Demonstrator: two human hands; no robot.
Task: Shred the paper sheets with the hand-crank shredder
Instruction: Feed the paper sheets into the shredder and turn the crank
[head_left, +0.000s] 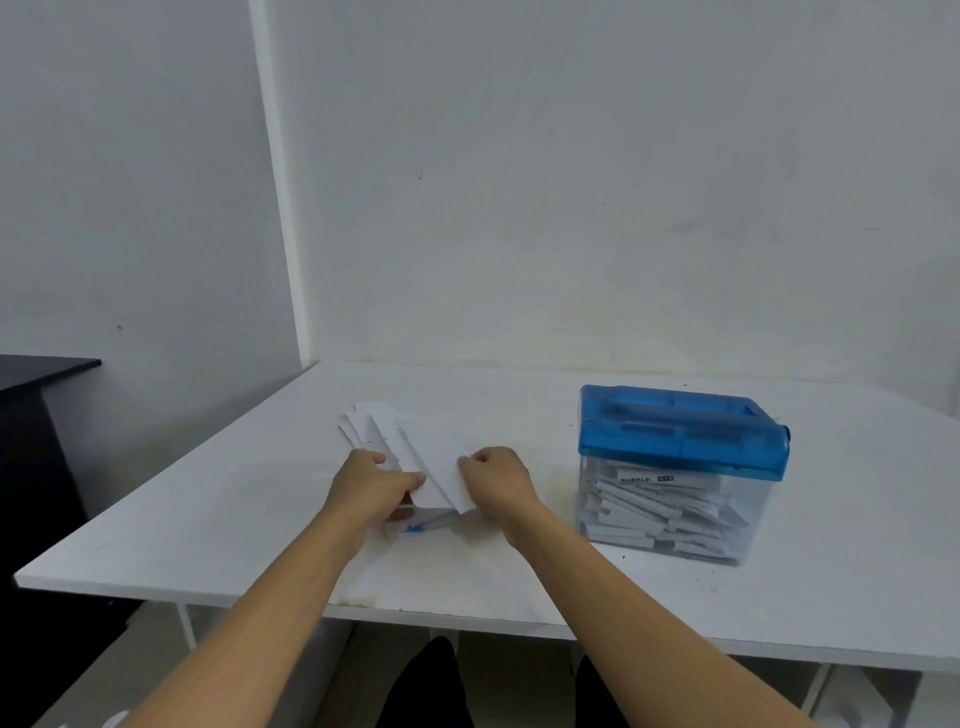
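A loose stack of white paper sheets (395, 431) lies fanned out on the white table (208, 519), left of centre. My left hand (371, 488) grips the near left side of the top sheets. My right hand (496, 483) pinches the right edge of the same sheets, which are lifted slightly at the near end. The hand-crank shredder (680, 431) stands to the right, apart from both hands. It has a blue lid and a clear bin (665, 514) holding several white paper strips. Its crank is not plainly visible.
A dark piece of furniture (36, 405) stands beyond the table's left edge. A pale wall runs close behind the table. The table's front edge (467, 618) crosses above my knees.
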